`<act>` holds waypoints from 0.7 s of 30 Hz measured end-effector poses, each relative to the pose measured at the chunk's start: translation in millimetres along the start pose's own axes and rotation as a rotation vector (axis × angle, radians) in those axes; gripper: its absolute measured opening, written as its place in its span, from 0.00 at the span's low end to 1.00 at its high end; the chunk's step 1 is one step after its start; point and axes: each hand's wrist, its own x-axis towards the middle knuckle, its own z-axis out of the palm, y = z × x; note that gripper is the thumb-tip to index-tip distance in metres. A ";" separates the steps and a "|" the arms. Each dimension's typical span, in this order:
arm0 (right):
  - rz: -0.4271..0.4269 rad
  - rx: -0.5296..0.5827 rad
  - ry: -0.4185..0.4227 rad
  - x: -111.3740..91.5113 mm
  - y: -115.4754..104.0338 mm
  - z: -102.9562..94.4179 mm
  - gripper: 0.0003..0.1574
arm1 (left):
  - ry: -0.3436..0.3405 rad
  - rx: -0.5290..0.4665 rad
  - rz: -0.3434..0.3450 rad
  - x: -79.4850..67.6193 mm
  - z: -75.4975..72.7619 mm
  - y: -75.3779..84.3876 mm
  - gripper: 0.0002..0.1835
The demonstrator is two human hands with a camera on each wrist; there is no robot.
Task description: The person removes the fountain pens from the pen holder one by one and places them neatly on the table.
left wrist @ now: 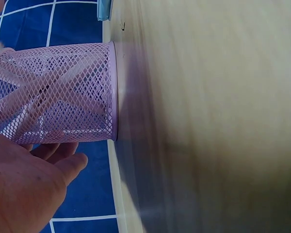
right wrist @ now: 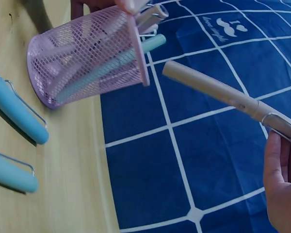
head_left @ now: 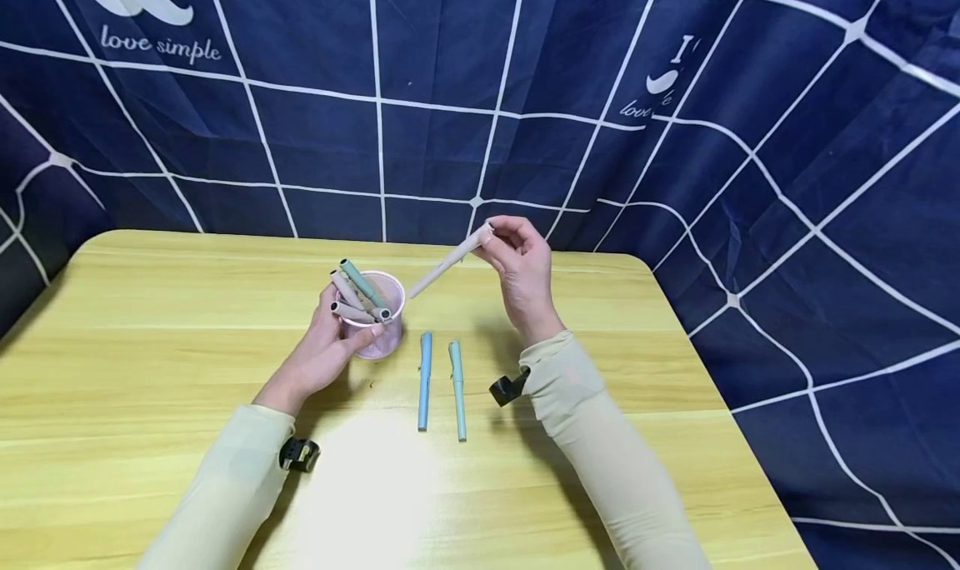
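Fingers of the right hand (head_left: 522, 274) pinch one pale pen (head_left: 450, 262) just beside one pink mesh cup (head_left: 385, 342); thumb and fingers of the left hand (head_left: 324, 352) curl round that cup; we read "love simple" on the blue cloth (head_left: 431, 32); we count four pens (head_left: 362, 282) in the cup, plus one blue pen (head_left: 424, 382) and one mint pen (head_left: 458, 391) on the table (head_left: 157, 337).

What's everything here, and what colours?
Cup: one, pink, left of blue pen
Cup pens: at least four, green and pale, inside
Blue pen: one, blue, on table
Green pen: one, green, beside it
Beige pen: one, beige, in air
Table: one, yellow, underneath
Speck: one, dark, on table
Cloth: count unclear, navy and white, beyond table
Gadgets: two, black, by sleeves
Sleeves: two, cream, either side
Left hand: one, bare, holding cup
Right hand: one, bare, holding beige pen
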 end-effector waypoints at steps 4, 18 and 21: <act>0.025 0.013 0.018 -0.9 -7.3 -5.9 0.16 | 0.000 -0.001 -0.003 -0.8 -0.3 0.0 0.45; 0.160 -0.165 -0.013 -8.7 -11.4 -31.5 0.12 | 0.001 0.054 -0.023 -3.3 -0.9 2.1 0.45; 0.201 -0.218 -0.042 -11.0 -10.2 -36.8 0.10 | 0.000 0.044 -0.023 -2.7 -0.4 2.5 0.45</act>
